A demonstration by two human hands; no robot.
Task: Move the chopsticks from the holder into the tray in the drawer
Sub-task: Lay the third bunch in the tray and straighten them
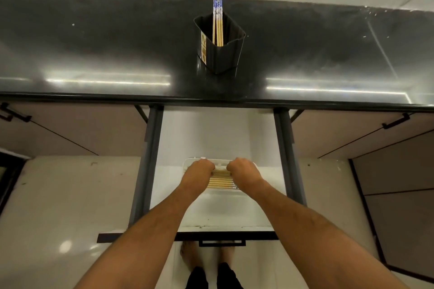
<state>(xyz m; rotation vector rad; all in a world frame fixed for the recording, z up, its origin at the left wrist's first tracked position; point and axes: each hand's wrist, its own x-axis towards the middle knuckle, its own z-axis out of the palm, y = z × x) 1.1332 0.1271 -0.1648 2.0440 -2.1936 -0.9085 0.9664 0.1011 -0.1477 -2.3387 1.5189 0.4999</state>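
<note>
Several chopsticks [218, 19] stand upright in the holder [219, 47] on the counter [117, 49], well apart from the drawer [211, 213] pulled out below. The others [220, 179] lie side by side across the tray [220, 195] in that drawer. We read the task as partly done.

Grip: our left hand [199, 171] and right hand [244, 170] are both down on the tray, fingers curled under at either end of the laid bundle. From above we see only knuckles; the curl suggests each hand is clamped on the stick ends, squaring them up.

Risks, as we judge them:
- Sticks are thin, smooth and round-looking; if either hand lets go unevenly, they may roll or splay out of line.
- The tray is pale, translucent plastic, shallow, sitting loose on a smooth white drawer floor; sideways pressure could slide it.
- The holder is tall, narrow, dark ribbed plastic, with the sticks leaning to its far side. A careless pull on them could tip it on the glossy counter.
- The drawer front [187, 235] juts toward our legs; a knee bump would jolt the tray.

Materials: sticks are light wood or bamboo, blue-and-white patterned tops. Counter is dark polished stone, reflective. Wall is white marble with grey veins.
</note>
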